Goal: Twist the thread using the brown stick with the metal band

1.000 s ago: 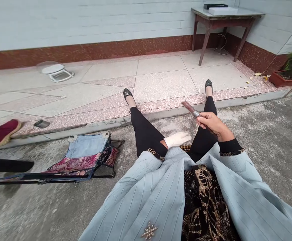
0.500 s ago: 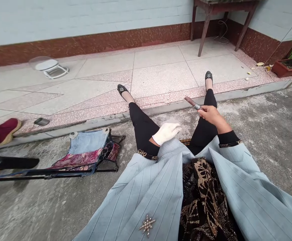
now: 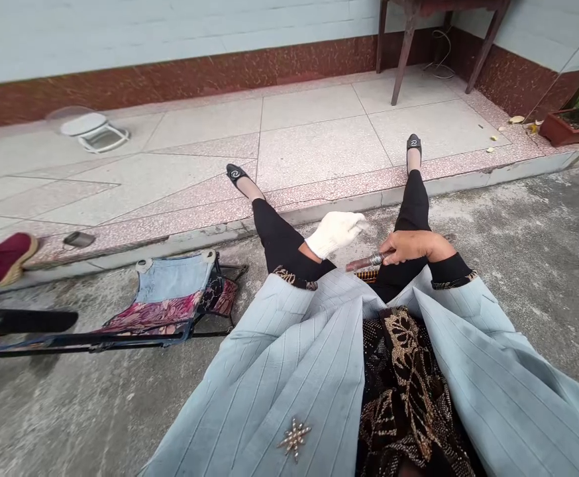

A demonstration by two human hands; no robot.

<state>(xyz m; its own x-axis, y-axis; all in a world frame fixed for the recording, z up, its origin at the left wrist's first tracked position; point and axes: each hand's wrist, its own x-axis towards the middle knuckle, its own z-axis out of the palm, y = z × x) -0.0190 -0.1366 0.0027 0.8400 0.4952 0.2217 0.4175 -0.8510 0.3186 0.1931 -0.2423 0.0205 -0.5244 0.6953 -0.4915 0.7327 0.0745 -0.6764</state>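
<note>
Concrete ground (image 3: pixel 518 265) below a tiled walkway (image 3: pixel 319 152): I log the right hand (image 3: pixel 411 246) clamped on a metal-collared brown tool (image 3: pixel 364 262) above black trousers (image 3: pixel 409 218); white-gloved left hand (image 3: pixel 334 234) apart, holding nothing.

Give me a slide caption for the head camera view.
Bare right hand grips a metal-banded brown handle near the white-gloved left hand.
</note>
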